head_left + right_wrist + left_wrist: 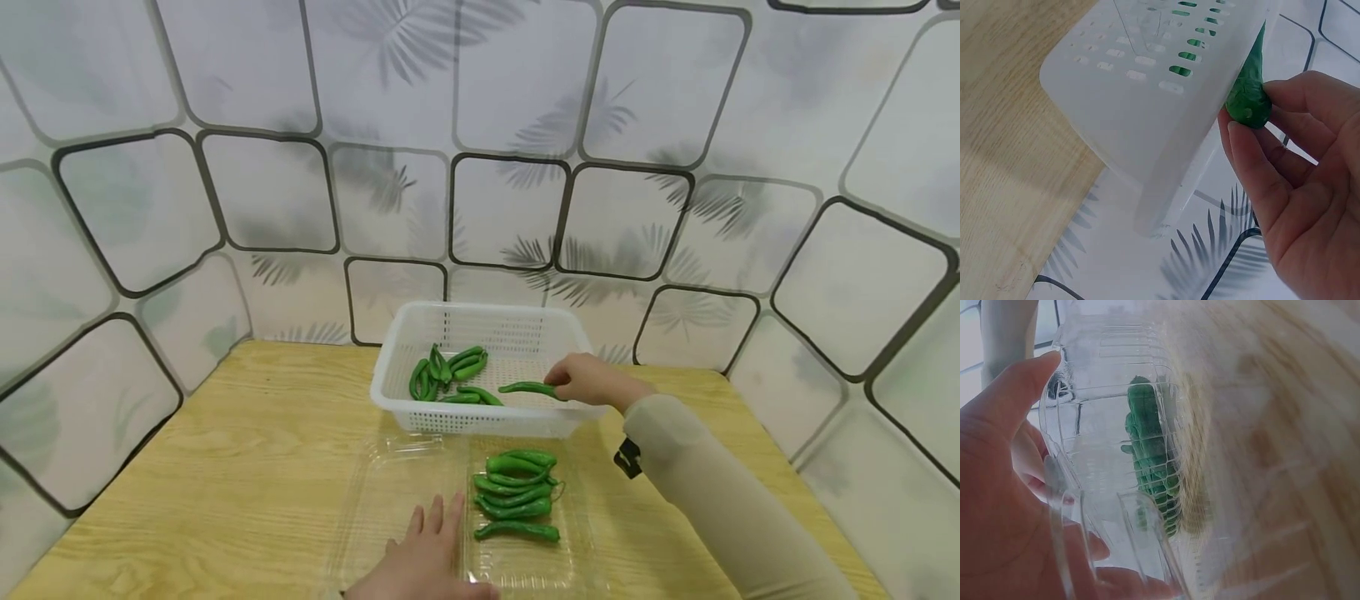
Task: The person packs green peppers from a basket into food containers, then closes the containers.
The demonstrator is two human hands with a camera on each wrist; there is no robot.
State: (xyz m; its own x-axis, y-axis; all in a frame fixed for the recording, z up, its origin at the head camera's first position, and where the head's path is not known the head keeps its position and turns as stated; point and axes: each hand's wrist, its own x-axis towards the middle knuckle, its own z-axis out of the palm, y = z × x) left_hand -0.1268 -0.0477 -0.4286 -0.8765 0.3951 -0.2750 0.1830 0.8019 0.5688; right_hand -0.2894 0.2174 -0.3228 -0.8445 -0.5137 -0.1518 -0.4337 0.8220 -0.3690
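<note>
My right hand [592, 380] pinches a green chili pepper [528, 387] by its thick end, over the right part of a white perforated basket [480, 421]. In the right wrist view the thumb and fingers meet around the pepper's blunt end [1249, 107] beside the basket rim. Several more peppers [442, 371] lie in the basket's left half. Nearer to me lies an opened clear plastic clamshell box [405, 450]. Its right half holds a row of green peppers [517, 492]. My left hand [423, 554] rests on the box's left half with fingers spread.
The basket stands at the back of a wooden table [247, 442], close to the patterned backdrop [510, 208] that surrounds the table at the back and sides. A dark wrist strap piece [628, 458] sits under the right sleeve.
</note>
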